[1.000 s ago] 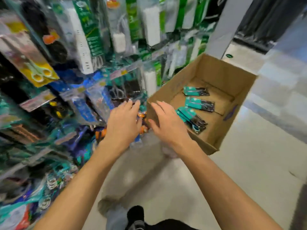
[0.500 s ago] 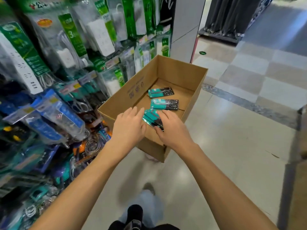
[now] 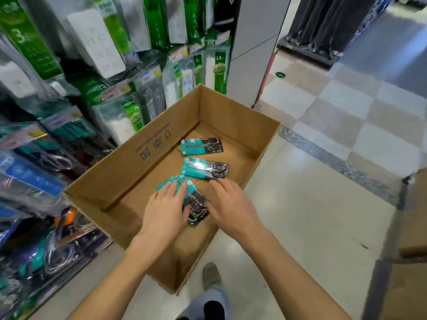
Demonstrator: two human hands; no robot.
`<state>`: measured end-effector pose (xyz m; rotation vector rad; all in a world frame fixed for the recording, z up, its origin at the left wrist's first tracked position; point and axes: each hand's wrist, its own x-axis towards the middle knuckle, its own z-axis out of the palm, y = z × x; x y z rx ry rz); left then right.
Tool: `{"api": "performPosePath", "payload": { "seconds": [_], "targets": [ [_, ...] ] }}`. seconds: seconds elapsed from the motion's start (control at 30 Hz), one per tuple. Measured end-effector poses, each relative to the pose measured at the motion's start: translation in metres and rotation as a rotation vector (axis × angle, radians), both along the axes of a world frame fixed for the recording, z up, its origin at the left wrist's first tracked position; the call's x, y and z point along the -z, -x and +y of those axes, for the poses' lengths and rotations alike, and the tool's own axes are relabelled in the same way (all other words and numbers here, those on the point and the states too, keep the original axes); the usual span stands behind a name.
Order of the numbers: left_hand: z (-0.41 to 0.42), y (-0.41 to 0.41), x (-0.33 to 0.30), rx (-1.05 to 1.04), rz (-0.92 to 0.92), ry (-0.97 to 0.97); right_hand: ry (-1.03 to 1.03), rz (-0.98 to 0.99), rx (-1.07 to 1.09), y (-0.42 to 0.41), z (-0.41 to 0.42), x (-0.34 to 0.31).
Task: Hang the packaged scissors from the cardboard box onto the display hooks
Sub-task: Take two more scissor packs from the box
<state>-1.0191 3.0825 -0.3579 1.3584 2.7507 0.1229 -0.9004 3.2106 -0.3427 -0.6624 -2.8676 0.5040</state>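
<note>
An open cardboard box (image 3: 138, 172) stands on the floor beside the display rack. Inside lie teal-carded scissors packs: one at the far end (image 3: 202, 146), one in the middle (image 3: 204, 168), and a small stack (image 3: 194, 204) nearest me. My left hand (image 3: 165, 209) lies flat on the stack's teal cards with fingers straight. My right hand (image 3: 230, 204) reaches in beside the stack, its thumb near the stack's dark handle end and its fingertips near the middle pack. Neither hand has lifted a pack.
The rack (image 3: 69, 112) on the left is crowded with hanging power strips, scissors and tools. A grey pillar (image 3: 251, 47) rises behind the box. Tiled floor (image 3: 312, 204) spreads to the right, with another cardboard box (image 3: 413, 215) at the right edge. My shoe (image 3: 211, 276) is below the box.
Both hands moved from the rack side over the box's near edge and down into the box onto the nearest stack. My view swung right and downward.
</note>
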Motion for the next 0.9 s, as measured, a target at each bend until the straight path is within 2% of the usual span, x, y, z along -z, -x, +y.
{"api": "performPosePath", "payload": {
  "seconds": [0.13,0.33,0.43,0.57,0.9],
  "targets": [
    [0.029,0.013,0.015,-0.078,-0.061,0.023,0.015,-0.042,-0.073,0.019,0.035,0.007],
    [0.054,0.031,0.038,-0.139,-0.119,0.109,0.010,-0.215,-0.211,0.060,0.081,0.015],
    [0.062,0.034,0.057,-0.212,-0.211,0.136,0.015,-0.311,-0.269,0.082,0.100,0.025],
    [0.067,0.042,0.076,-0.304,-0.265,0.221,0.013,-0.474,-0.370,0.108,0.123,0.043],
    [0.092,0.045,0.105,-0.496,-0.440,0.377,-0.026,-0.667,-0.576,0.165,0.167,0.105]
  ]
}}
